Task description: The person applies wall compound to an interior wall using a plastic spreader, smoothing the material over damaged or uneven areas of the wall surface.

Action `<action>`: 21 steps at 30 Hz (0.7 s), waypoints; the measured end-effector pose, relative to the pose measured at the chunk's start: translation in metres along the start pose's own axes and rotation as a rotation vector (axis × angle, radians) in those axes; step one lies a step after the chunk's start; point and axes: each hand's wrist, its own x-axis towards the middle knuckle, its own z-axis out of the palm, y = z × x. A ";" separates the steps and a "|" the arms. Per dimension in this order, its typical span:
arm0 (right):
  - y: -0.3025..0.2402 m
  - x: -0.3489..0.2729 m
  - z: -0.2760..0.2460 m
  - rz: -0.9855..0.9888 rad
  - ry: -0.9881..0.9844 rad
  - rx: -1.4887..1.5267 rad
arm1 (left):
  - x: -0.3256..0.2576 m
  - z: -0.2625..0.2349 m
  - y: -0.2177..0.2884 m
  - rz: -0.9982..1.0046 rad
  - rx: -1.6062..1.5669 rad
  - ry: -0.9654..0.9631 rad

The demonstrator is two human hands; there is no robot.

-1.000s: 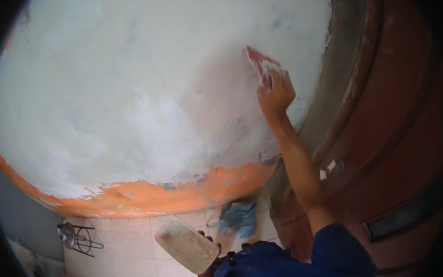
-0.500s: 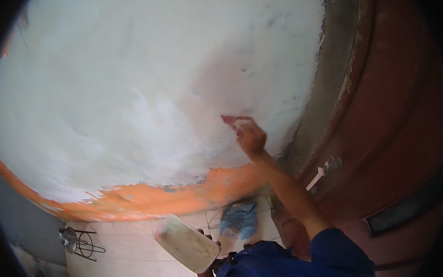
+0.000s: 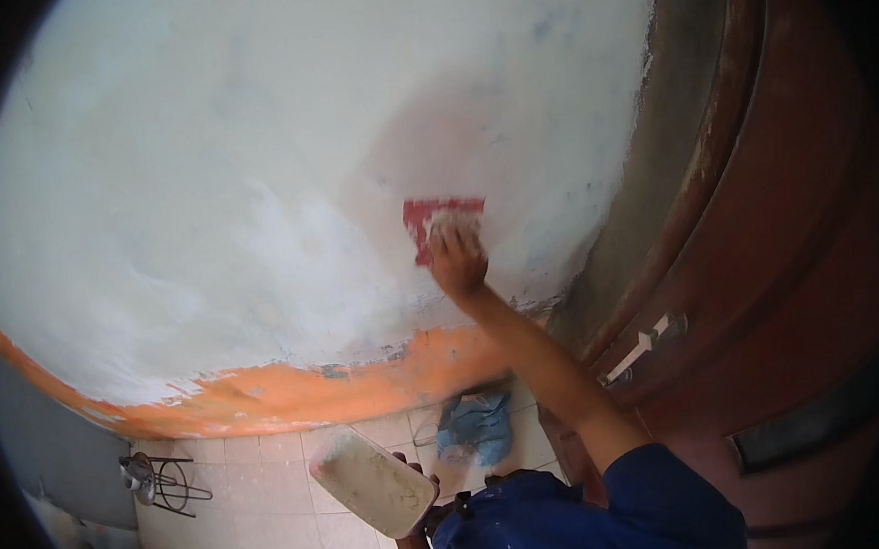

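My right hand (image 3: 459, 262) grips a red putty spreader (image 3: 419, 218), its flat blade against the wall (image 3: 252, 115). Whitish paste smears the spreader around my fingers. The wall is coated in pale filler, with a bare orange strip (image 3: 267, 398) along its bottom. Low down, in front of my body, my left hand (image 3: 410, 467) holds a shallow rectangular tray (image 3: 371, 482) by its right side. The tray is tilted, and its pale inside carries some residue. Most of the left hand is hidden behind the tray.
On the right stands a dark red door (image 3: 758, 288) with a light handle (image 3: 635, 354), beside a grey bare strip (image 3: 669, 93) of wall. A blue plastic bag (image 3: 475, 427) lies on the tiled floor (image 3: 274, 522). A dark metal stool (image 3: 177, 484) stands at the lower left.
My right hand has moved slightly left and up the wall. The spreader has turned from edge-on to broad side showing. The tray in my left hand has hardly moved.
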 end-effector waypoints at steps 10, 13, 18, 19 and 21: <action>0.048 0.065 -0.068 0.159 0.276 0.187 | 0.000 0.006 0.004 0.008 0.090 -0.130; 0.081 0.117 -0.073 0.202 0.353 0.090 | -0.009 0.001 0.008 0.021 0.018 -0.076; 0.072 0.062 -0.020 0.108 0.212 -0.085 | -0.002 0.000 0.006 0.054 0.061 -0.093; 0.061 0.037 -0.016 0.086 0.133 0.001 | -0.001 -0.005 0.012 0.042 0.016 -0.067; 0.051 -0.029 -0.005 0.009 0.013 0.000 | 0.003 -0.017 0.016 -0.006 -0.028 -0.037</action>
